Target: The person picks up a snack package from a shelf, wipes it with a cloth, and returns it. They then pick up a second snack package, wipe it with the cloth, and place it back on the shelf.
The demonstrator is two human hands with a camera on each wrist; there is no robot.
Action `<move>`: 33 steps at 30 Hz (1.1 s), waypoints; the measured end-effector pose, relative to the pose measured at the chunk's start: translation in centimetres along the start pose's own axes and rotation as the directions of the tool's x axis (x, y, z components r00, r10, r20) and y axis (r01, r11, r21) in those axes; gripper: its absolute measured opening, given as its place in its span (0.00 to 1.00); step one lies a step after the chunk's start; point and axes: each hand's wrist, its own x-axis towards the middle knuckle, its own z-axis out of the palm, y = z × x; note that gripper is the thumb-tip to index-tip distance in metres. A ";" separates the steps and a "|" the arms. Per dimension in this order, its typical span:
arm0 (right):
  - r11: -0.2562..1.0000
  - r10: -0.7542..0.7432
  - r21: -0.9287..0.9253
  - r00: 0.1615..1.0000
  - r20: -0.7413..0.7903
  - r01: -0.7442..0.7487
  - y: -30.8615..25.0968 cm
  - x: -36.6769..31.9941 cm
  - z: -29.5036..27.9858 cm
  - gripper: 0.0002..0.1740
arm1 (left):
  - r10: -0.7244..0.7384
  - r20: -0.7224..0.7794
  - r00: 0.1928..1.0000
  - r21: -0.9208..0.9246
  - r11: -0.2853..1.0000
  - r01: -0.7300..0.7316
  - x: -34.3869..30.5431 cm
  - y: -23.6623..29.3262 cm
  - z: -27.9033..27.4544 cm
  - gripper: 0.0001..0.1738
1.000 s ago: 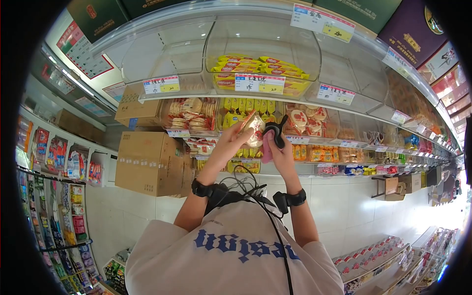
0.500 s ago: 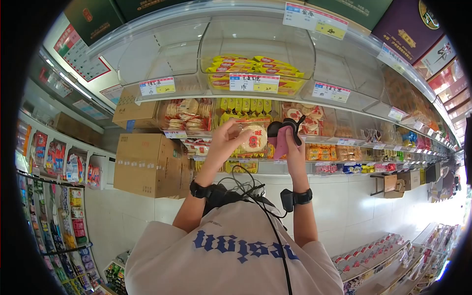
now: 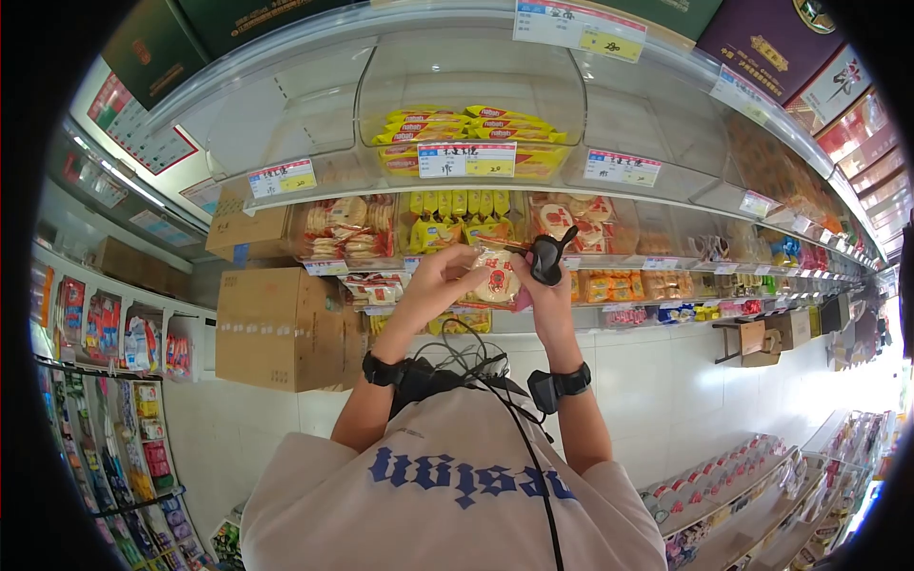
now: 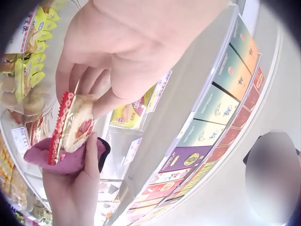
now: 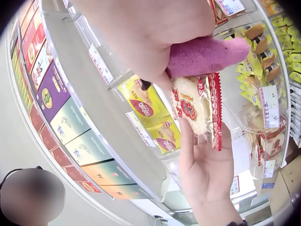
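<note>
My left hand (image 3: pixel 465 276) pinches a clear, red-edged packet of round rice crackers (image 3: pixel 496 283) in front of the middle shelf. In the left wrist view the left hand's fingers (image 4: pixel 89 87) hold the cracker packet (image 4: pixel 75 123) by its upper edge. My right hand (image 3: pixel 535 288) grips a pink cloth (image 5: pixel 207 54) and a black handheld device (image 3: pixel 547 257). The pink cloth (image 4: pixel 66 161) lies against the packet's back, and the right hand's fingers (image 4: pixel 91 155) touch it. In the right wrist view the packet (image 5: pixel 192 107) sits between the cloth and my left palm (image 5: pixel 207 174).
Clear shelf bins (image 3: pixel 466 143) hold yellow snack packets, with price tags (image 3: pixel 465 160) along the rails. More cracker packs (image 3: pixel 345 228) fill the bin at left. Cardboard boxes (image 3: pixel 276 328) stand at left, gift boxes (image 4: pixel 221 94) top the shelving, and racks (image 3: pixel 95 333) line the left aisle.
Both hands have come down a little and closer together. The packet was turned face-on, and the right hand's cloth and device now sit against it.
</note>
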 end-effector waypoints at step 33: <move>0.922 0.012 -0.384 0.990 0.141 0.044 -2.8 0.7 -2.6 0.22 | -0.104 -0.195 0.975 -0.001 0.994 0.106 0.5 0.4 -1.5 0.16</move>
